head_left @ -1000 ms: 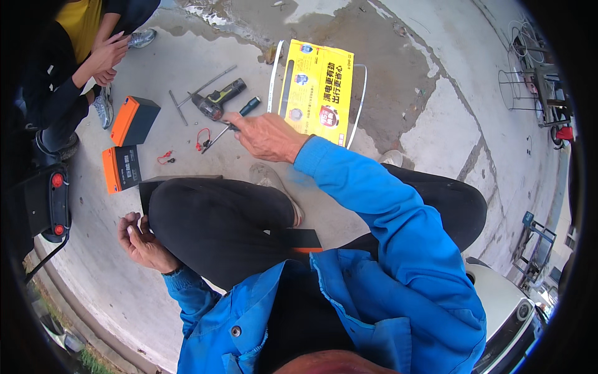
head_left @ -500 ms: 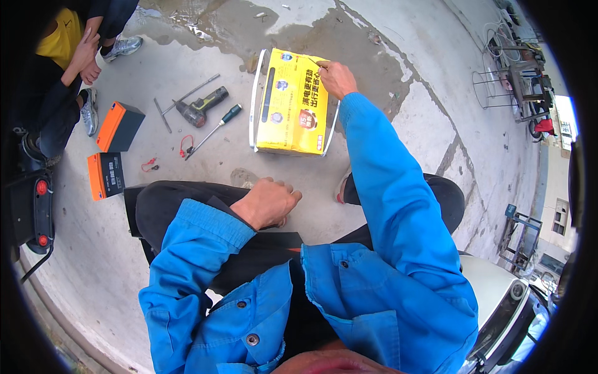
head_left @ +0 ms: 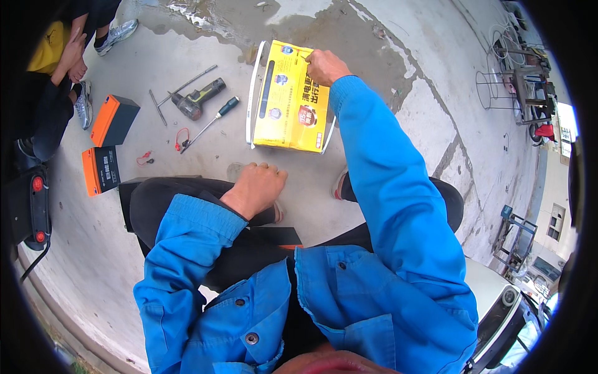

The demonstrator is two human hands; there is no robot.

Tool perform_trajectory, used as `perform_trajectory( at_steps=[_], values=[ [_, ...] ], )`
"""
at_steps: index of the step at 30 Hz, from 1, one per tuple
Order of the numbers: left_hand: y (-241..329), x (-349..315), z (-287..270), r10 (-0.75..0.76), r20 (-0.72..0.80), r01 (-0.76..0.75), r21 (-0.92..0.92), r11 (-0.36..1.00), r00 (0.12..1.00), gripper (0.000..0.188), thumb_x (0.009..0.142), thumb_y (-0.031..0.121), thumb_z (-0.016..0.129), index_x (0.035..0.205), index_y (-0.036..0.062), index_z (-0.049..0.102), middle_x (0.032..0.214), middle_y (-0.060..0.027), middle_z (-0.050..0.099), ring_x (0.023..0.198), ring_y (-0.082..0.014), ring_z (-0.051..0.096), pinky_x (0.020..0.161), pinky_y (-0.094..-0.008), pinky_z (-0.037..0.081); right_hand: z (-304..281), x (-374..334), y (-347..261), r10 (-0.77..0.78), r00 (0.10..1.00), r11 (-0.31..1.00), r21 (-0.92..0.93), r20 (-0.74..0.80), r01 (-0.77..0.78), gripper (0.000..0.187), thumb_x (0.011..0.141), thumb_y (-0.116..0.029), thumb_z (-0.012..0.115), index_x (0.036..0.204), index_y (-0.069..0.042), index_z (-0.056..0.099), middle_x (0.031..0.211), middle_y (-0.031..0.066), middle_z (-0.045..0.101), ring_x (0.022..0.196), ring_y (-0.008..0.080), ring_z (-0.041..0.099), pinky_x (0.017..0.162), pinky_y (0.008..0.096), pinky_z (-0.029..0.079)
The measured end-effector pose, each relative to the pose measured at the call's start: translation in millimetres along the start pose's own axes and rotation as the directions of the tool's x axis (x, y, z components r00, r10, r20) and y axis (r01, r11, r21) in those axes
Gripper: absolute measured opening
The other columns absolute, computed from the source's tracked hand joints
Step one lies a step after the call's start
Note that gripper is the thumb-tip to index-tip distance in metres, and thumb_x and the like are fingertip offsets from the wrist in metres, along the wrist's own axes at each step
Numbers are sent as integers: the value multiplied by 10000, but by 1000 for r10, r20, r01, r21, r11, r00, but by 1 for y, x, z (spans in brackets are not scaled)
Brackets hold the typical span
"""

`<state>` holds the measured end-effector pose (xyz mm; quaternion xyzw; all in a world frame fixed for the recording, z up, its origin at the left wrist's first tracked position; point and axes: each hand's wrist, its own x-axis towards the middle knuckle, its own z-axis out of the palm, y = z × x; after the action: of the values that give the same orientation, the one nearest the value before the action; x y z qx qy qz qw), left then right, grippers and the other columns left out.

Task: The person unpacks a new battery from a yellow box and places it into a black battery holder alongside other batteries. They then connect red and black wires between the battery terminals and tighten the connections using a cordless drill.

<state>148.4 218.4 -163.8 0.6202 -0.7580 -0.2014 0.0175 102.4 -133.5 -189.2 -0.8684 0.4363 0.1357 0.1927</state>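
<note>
A yellow printed cardboard box with a dark slot along its left side and white straps at its sides lies on the concrete in front of me. My right hand is at its far right corner, fingers closed in a pinch against the printed top. Something small and thin pokes out at the fingertips, too small to name. My left hand hangs by my left knee, back up and fingers curled, with nothing visible in it. A green-handled screwdriver, a cordless drill and a T-handle wrench lie left of the box.
Two orange-and-black batteries stand at the left, near another person's crossed hands and sneakers. Small red leads lie by the screwdriver tip. A dark wet patch spreads behind the box. A cluttered metal stand is far right.
My right hand has moved slightly left and nearer over the box's top, still pinched. The whole view has shifted a little. My left hand stays by the knee.
</note>
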Motion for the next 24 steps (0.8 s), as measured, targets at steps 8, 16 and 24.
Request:
perform_trajectory(
  at_steps=[8, 16, 24],
  values=[
    [0, -8, 1, -63, -20, 63, -13, 998, 998, 184, 996, 219, 785, 1083, 66, 729, 1022, -124, 797, 1019, -332, 803, 850, -462, 650, 16, -7, 6, 114, 988, 983, 155, -107, -97, 415, 1056, -175, 630, 1432, -145, 803, 1358, 197, 805, 1208, 388, 793, 1057, 502, 617],
    [-19, -16, 2, -160, 45, 162, -33, 986, 986, 172, 1020, 211, 760, 1117, 70, 738, 1053, -129, 795, 1039, -348, 798, 883, -471, 653, 35, 11, 21, 119, 974, 979, 188, -194, -82, 423, 1039, -198, 610, 1404, -172, 823, 1317, 203, 816, 1201, 433, 782, 1061, 528, 611],
    [-28, -16, 6, -165, 6, 165, -67, 984, 986, 176, 1012, 220, 765, 1089, 67, 725, 1051, -139, 794, 1019, -354, 800, 863, -488, 655, 22, 30, 14, 126, 992, 986, 115, -29, -122, 369, 1053, -178, 690, 1384, -62, 805, 1366, 224, 798, 1222, 408, 788, 1070, 486, 619]
  ],
)
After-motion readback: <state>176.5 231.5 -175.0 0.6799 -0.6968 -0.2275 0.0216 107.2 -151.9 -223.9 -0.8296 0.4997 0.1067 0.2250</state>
